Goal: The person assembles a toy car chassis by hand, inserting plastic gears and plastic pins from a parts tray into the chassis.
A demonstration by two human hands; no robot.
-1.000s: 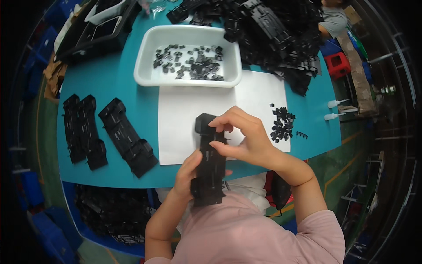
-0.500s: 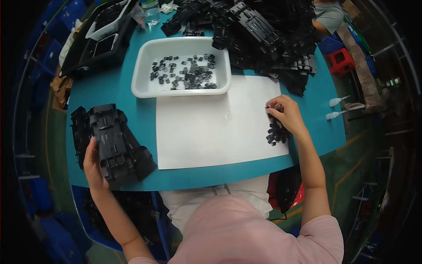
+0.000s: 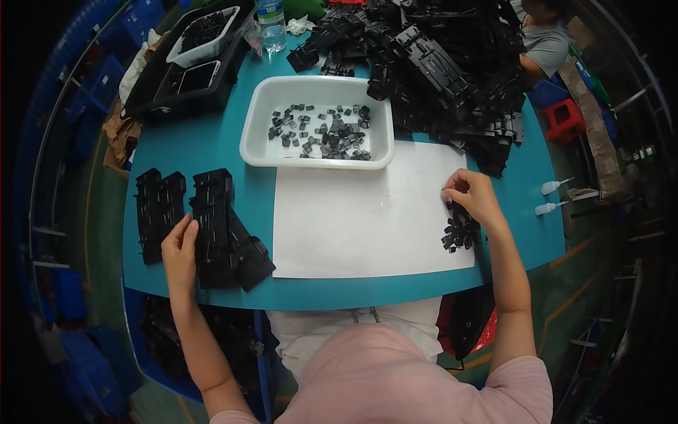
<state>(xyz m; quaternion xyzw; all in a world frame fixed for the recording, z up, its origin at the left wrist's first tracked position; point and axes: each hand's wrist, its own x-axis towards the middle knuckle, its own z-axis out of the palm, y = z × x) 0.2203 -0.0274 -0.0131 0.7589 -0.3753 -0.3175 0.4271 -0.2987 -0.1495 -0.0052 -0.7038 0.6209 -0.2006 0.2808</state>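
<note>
Your right hand (image 3: 472, 198) pinches small clips (image 3: 460, 232) near the desk's right edge, left hand (image 3: 180, 247) open on black parts (image 3: 212, 230); a careless sweep could scatter them.

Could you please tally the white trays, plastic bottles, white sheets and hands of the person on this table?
White trays: 2, the large one and the small one
Plastic bottle: 1
White sheet: 1
Hands: 2, left hand and right hand
Total: 6

Right hand (image 3: 474, 198) fingertips hide pinched small black clip.
</note>
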